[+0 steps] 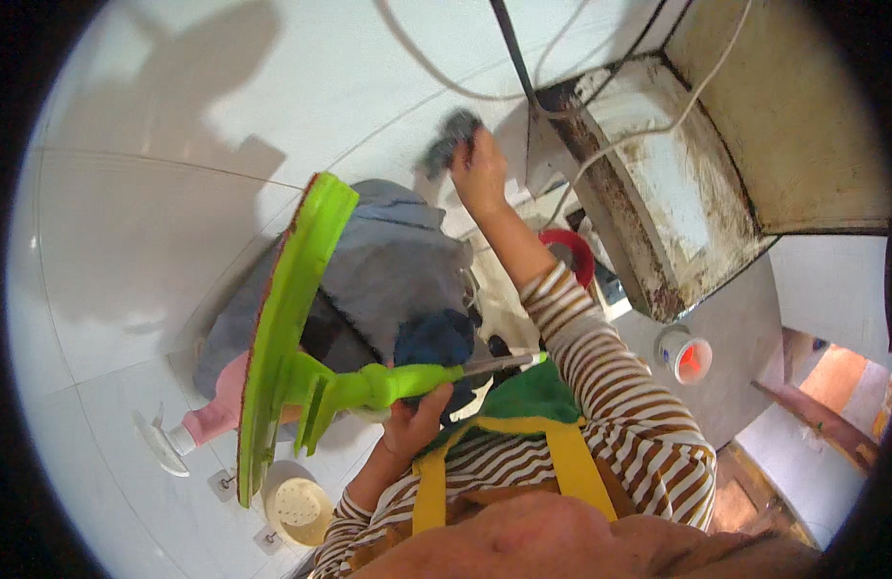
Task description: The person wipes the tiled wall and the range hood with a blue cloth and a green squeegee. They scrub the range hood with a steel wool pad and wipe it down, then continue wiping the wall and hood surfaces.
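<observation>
My right hand (482,170) is stretched out and closed on a dark grey cloth or scrubbing pad (452,141), which is blurred, at the white tiled wall (344,79). My left hand (417,427) grips the bright green neck of a squeegee or flat mop (294,326). Its long green head stands slanted to the left, and its metal handle points towards my right sleeve. Behind the green head is a pink spray bottle (225,402) with a white trigger; what supports it is hidden. Dark grey fabric (388,268) lies beyond the tool.
A dirty, open metal box or hood (641,181) juts in at the upper right, with pale cables (634,137) hanging across it. A red ring-shaped thing (576,253), a white tub (688,358) and a cream perforated basket (297,510) are nearby. Hooks (225,485) sit beside the basket.
</observation>
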The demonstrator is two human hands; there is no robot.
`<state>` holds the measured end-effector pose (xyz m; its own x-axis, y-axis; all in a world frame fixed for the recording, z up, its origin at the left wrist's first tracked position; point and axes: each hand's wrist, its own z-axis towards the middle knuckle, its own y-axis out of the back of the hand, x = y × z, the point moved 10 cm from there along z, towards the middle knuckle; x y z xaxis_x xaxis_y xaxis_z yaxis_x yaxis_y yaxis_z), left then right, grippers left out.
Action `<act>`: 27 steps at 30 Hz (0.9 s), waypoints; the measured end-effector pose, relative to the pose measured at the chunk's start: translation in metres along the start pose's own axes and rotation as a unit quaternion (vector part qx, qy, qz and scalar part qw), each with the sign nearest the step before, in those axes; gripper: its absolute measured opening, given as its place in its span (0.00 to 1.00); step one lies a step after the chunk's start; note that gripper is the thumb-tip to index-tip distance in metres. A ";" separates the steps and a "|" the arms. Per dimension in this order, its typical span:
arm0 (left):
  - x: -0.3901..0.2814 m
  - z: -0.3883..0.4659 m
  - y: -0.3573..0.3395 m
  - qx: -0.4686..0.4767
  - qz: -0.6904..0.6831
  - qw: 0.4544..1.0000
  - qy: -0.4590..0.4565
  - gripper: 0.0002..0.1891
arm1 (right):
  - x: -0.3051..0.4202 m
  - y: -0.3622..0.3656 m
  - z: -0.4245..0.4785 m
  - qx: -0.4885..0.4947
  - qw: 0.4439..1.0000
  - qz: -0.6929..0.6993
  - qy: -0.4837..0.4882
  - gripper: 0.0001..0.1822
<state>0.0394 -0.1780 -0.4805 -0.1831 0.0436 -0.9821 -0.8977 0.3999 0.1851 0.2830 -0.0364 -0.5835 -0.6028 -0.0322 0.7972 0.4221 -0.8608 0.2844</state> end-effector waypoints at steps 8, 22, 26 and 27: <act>0.005 -0.011 0.006 0.019 0.026 0.998 -0.048 0.16 | 0.087 -0.041 -0.031 0.124 0.978 0.055 0.160 0.07; -0.008 -0.008 0.013 0.076 0.107 0.986 -0.104 0.21 | 0.006 -0.010 -0.005 0.045 0.998 -0.005 0.035 0.05; 0.010 -0.013 0.020 0.016 0.007 0.999 -0.040 0.19 | 0.024 -0.006 -0.009 0.022 0.996 0.015 0.085 0.04; 0.009 -0.012 0.019 0.017 0.017 0.999 -0.041 0.17 | 0.051 -0.023 -0.016 0.081 0.989 0.077 0.096 0.05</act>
<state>0.0161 -0.1813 -0.4857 -0.1785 0.1325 -0.9750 -0.8774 0.4270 0.2186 0.2312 -0.0263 -0.5580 -0.6345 -0.2658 0.7257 0.6124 -0.7458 0.2623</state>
